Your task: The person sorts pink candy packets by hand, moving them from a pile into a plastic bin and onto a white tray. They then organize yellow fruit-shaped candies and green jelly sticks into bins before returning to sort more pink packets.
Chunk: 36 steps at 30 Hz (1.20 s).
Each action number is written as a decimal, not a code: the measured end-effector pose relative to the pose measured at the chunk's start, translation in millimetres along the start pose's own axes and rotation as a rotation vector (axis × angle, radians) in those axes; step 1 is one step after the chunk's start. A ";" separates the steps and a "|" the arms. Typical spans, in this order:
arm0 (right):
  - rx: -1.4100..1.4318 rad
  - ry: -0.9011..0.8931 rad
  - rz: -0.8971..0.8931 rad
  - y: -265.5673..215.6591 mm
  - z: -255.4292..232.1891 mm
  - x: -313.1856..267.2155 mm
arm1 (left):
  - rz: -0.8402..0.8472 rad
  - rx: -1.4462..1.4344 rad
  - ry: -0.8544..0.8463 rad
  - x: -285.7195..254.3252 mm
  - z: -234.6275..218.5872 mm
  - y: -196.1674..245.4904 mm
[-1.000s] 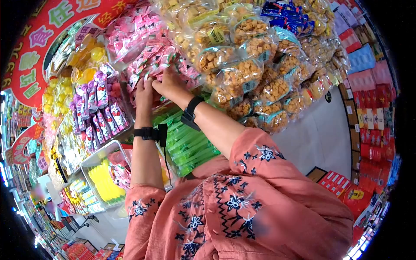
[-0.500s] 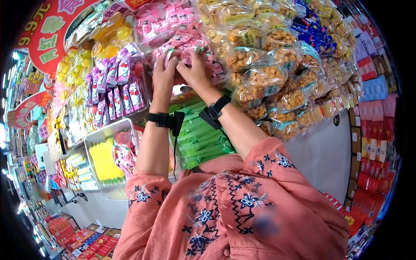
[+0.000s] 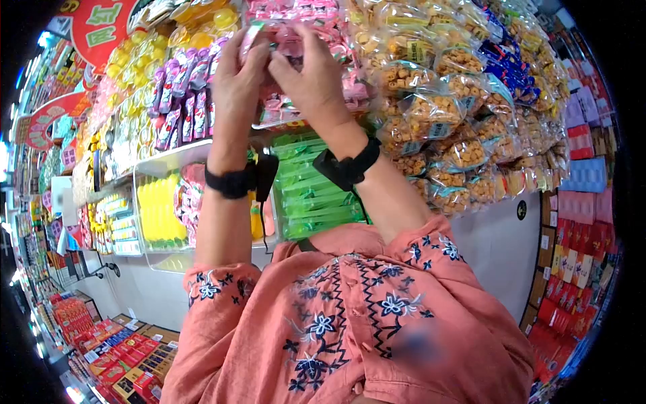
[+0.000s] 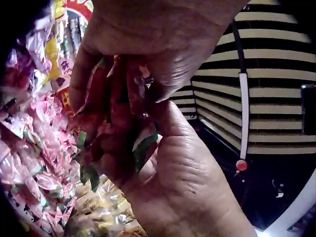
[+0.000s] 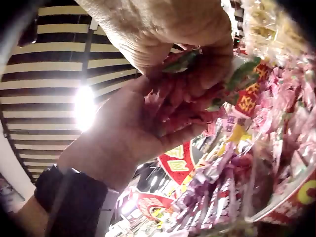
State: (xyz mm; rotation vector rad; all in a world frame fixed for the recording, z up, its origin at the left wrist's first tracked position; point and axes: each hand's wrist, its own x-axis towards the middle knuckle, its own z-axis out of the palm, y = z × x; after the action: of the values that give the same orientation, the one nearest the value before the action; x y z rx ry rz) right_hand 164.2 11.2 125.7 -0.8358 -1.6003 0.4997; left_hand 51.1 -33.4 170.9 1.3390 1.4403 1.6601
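Note:
In the head view my left hand (image 3: 235, 87) and right hand (image 3: 316, 84) are raised close together over a bin of pink wrapped sweets. Between them they hold a small bunch of pink wrapped sweets (image 4: 136, 86) with green wrapper ends, fingers curled round the bunch from both sides. The left wrist view shows the left hand (image 4: 153, 32) above and the right hand (image 4: 182, 173) below, thumbs nearly meeting. From the right wrist, the left hand (image 5: 116, 126) cups the sweets (image 5: 173, 103) while the right hand (image 5: 173, 24) grips from above. Fingers partly hide the bunch.
Pink sweets (image 3: 346, 94) fill the bin beneath. Purple-wrapped sweets (image 3: 192, 87) lie to the left, bags of brown snacks (image 3: 434, 111) to the right. Nearer me are green packets (image 3: 313, 185) and a clear box (image 3: 151, 252) with yellow packets.
Both hands have come up from the pink pile and look larger in the head view, carrying the sweets between them. The head view has shifted, so the shelves appear further right.

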 end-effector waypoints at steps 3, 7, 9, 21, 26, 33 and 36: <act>0.087 -0.061 -0.100 -40.4 15.3 -11.7 | 0.069 0.134 0.146 -27.4 -42.4 12.1; 0.215 -0.236 0.030 -101.7 41.6 -47.2 | 0.026 0.203 0.327 -83.6 -90.8 47.1; 0.303 -0.379 0.087 -125.7 53.4 -64.9 | -0.104 0.123 0.415 -109.3 -112.8 60.5; 0.341 -0.852 0.086 -122.8 145.7 -165.8 | -0.506 0.305 0.539 -191.0 -218.3 -12.5; 0.253 -0.893 0.002 -119.0 112.9 -139.0 | -0.601 0.416 0.449 -183.9 -214.2 -3.0; 0.289 -0.513 0.293 -42.8 75.5 -68.4 | -0.171 0.693 0.311 -138.7 -177.8 14.8; 0.306 -0.382 0.624 35.9 53.5 -50.9 | -0.177 0.462 0.251 -101.5 -122.3 35.5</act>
State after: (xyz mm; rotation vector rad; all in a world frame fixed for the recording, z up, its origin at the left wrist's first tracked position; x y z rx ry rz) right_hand 122.9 3.3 55.1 -1.0398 -1.5224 1.3809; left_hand -19.7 -179.6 181.5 1.2123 2.1232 1.4726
